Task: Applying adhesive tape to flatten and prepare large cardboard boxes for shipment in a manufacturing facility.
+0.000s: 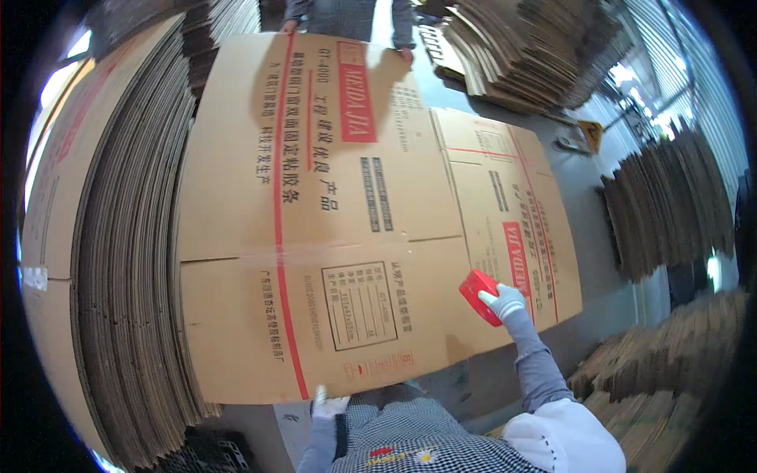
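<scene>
A large flattened cardboard box with red stripes and dark print lies spread before me, its right panel angled off to the side. My left hand, in a white glove, grips its near edge, with one finger or thumb showing above the board. In my white-gloved right hand is a red, flat-sided block-like tool, held against or just above the right part of the cardboard. Its exact kind does not show. At the far edge another person's two hands touch the board.
A tall stack of flattened boxes stands close on the left. More cardboard stacks rise at the far right, the right and the lower right. A pallet truck's handle is near the far stack. A black crate sits lower left.
</scene>
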`<state>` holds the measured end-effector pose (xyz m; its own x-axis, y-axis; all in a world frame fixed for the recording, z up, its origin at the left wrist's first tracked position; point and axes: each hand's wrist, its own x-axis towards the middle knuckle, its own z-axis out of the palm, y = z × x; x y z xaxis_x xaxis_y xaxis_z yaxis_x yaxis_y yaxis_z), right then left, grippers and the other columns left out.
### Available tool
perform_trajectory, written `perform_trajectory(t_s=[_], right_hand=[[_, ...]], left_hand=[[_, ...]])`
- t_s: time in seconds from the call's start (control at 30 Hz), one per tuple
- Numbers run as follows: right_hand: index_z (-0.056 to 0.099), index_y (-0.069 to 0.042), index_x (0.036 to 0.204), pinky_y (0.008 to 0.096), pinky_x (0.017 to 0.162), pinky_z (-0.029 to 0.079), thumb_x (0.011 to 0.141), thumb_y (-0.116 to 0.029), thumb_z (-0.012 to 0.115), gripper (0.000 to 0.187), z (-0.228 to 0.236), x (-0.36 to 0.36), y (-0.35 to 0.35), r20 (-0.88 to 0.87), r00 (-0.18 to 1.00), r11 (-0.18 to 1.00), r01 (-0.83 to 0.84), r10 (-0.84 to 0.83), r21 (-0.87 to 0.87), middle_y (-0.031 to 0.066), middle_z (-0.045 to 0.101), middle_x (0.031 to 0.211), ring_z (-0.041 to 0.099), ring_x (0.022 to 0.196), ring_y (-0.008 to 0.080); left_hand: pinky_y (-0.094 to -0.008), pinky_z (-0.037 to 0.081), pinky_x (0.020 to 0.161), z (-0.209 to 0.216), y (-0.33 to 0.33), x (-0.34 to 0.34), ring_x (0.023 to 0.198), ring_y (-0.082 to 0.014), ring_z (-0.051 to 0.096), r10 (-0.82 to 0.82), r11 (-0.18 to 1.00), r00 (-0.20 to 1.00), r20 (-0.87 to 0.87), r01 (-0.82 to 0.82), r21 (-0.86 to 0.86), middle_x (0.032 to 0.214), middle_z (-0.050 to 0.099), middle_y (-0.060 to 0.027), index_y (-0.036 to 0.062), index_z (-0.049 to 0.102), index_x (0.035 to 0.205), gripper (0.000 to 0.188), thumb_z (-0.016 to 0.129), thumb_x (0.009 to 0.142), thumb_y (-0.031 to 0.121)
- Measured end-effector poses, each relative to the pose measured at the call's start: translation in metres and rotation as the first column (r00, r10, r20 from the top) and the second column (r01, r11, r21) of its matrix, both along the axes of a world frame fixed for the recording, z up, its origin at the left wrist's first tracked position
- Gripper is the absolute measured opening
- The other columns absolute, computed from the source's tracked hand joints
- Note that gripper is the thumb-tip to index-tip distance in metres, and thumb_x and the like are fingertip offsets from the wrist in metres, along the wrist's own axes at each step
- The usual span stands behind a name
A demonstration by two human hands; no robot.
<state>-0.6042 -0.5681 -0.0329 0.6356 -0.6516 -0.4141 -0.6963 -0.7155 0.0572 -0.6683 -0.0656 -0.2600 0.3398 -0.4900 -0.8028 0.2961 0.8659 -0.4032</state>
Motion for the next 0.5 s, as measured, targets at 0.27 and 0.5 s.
perform_trajectory(t_s=[0.27,0.5], right_hand=[[0.064,0.003,0.078,0.0425,0.063,0.045,0.071,-0.056,0.063,0.06,-0.072,-0.355,-0.071,0.4,0.738,0.833,0.534,-0.543,0.146,0.0249,0.062,0.074,0.06,0.066,0.0355],[0.06,0.002,0.058,0.044,0.051,0.038,0.076,-0.048,0.066,0.053,-0.255,-0.476,-0.141,0.525,0.65,0.835,0.404,-0.55,0.374,0.0092,0.055,0.053,0.049,0.053,0.0207]], left_hand=[[-0.0407,0.047,0.09,0.103,-0.095,-0.052,0.105,-0.0246,0.054,-0.523,0.607,0.747,0.41,-0.012,0.795,0.12,0.053,-0.0097,0.0064,0.047,0.124,0.046,0.065,0.081,0.011],[-0.0408,0.048,0.087,0.304,-0.007,-0.064,0.103,-0.0261,0.056,-0.386,0.41,0.577,0.72,-0.592,0.694,0.112,0.057,-0.0107,-0.0021,0.048,0.12,0.044,0.054,0.087,0.027]])
